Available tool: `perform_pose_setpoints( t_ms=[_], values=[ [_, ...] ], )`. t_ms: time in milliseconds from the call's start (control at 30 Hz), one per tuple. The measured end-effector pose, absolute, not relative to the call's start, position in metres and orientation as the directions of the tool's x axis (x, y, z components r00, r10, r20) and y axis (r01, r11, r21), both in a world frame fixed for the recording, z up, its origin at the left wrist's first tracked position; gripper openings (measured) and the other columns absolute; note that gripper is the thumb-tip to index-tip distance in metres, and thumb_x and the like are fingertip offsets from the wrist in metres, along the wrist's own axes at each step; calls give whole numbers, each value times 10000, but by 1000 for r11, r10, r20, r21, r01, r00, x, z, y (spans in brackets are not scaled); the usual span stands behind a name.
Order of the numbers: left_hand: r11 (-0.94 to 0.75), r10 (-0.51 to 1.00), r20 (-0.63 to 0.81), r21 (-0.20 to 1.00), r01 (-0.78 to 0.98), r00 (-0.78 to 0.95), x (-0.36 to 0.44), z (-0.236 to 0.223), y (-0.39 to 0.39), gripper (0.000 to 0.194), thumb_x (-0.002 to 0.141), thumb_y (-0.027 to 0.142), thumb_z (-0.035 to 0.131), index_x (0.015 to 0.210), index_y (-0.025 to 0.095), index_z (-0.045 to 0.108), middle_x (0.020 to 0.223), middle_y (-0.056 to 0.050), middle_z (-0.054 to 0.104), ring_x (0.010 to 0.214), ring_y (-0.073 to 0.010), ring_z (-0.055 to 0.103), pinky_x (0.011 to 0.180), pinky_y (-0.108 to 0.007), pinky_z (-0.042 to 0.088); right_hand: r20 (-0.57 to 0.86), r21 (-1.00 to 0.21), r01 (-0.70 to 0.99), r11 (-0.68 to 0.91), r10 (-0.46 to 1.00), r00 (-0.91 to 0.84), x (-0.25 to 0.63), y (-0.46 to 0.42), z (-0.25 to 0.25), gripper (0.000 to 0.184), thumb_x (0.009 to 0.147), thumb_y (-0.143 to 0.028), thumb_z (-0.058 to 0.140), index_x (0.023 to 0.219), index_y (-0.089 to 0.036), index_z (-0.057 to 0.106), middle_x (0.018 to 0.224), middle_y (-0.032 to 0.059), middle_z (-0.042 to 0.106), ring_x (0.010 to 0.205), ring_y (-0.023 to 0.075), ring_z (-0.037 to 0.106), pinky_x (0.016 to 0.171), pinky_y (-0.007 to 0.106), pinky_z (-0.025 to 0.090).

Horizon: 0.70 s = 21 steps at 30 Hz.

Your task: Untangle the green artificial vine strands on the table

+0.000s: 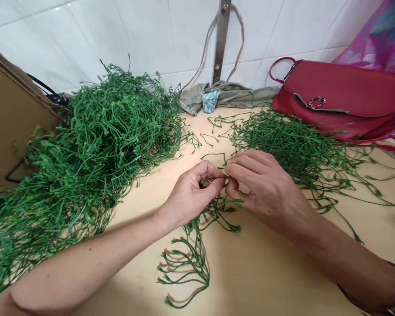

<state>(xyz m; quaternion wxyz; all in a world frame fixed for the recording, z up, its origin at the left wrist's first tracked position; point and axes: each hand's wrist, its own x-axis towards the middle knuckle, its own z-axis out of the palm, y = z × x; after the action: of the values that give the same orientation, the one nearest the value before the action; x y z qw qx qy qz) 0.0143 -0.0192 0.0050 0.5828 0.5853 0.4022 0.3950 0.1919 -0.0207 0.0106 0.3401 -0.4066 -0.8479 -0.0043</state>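
My left hand [197, 188] and my right hand [258, 184] meet fingertip to fingertip above the table. Both pinch a thin green plastic stem, mostly hidden by the fingers. Below them hangs a branched green artificial sprig [200, 259], its several thin stalks spread on the table toward me and partly covered by my left hand. Close to my right hand lies a flat heap of loose green stems [283, 138]. Farther left rises a much larger pile of green artificial sprigs [118, 118].
A cardboard box [12, 118] stands at the left edge. Against the tiled wall are a small plastic cup [211, 101] and a grey-green cloth [246, 93], below a metal bracket [221, 44]. A red handbag [345, 94] sits at the back right, beside a pink plastic bag [375, 44].
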Motion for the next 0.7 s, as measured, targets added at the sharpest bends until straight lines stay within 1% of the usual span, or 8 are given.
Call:
perform_pose_setpoints(
  t_ms=[67,167,300,367,400,533,633,700],
  values=[
    [6,933,-6,1000,3,361,14,6,-19,52,872,160,611,853,148,564,735,41,555,660,-72,460,636,-213,362,582,-279,687,671,687,-434,192,-19,12,184,856,-94,503,728,-215,556,733,41,625,766,195,583,756,325,462],
    [31,933,-25,999,-11,359,15,9,-18,47,879,142,606,855,146,566,743,41,556,686,-72,484,659,-211,375,539,-438,671,597,773,-335,192,-18,13,143,817,-108,523,734,-214,569,705,12,601,662,151,535,631,275,432],
    [83,928,-65,996,-32,366,17,10,-19,36,889,141,604,878,148,570,709,58,523,651,-70,456,621,-209,349,322,-720,578,383,923,-211,192,-18,16,68,757,-188,542,732,-220,597,714,4,625,643,153,556,580,270,431],
    [110,920,-85,993,-43,383,17,11,-19,30,896,135,593,884,149,569,706,59,519,639,-69,446,610,-209,343,253,-769,548,329,944,-212,192,-18,17,64,746,-204,538,728,-224,596,695,1,613,618,153,545,556,270,421],
    [120,917,-93,992,-44,387,17,11,-19,34,896,128,590,878,148,569,710,58,522,640,-68,448,613,-208,346,274,-745,568,350,937,-217,191,-18,17,65,745,-200,535,722,-226,590,681,-2,595,595,147,519,537,269,402],
    [123,920,-100,992,-36,378,17,12,-16,42,897,116,588,868,144,576,717,56,530,657,-64,460,629,-200,359,452,-534,684,497,852,-266,191,-18,19,98,755,-150,539,699,-230,544,664,-13,550,535,120,413,490,266,317],
    [114,920,-100,993,-16,379,18,12,-15,25,903,140,588,882,150,579,713,59,533,643,-65,454,610,-202,348,480,-491,700,519,831,-280,192,-17,21,138,768,-115,556,705,-230,515,674,-16,561,521,111,404,484,259,314],
    [112,923,-110,994,15,369,18,11,-16,26,899,153,591,877,156,576,731,53,549,649,-68,465,615,-207,356,530,-365,711,601,762,-372,194,-17,21,169,809,-99,528,709,-232,496,672,-9,522,556,127,428,531,264,356]
  ],
)
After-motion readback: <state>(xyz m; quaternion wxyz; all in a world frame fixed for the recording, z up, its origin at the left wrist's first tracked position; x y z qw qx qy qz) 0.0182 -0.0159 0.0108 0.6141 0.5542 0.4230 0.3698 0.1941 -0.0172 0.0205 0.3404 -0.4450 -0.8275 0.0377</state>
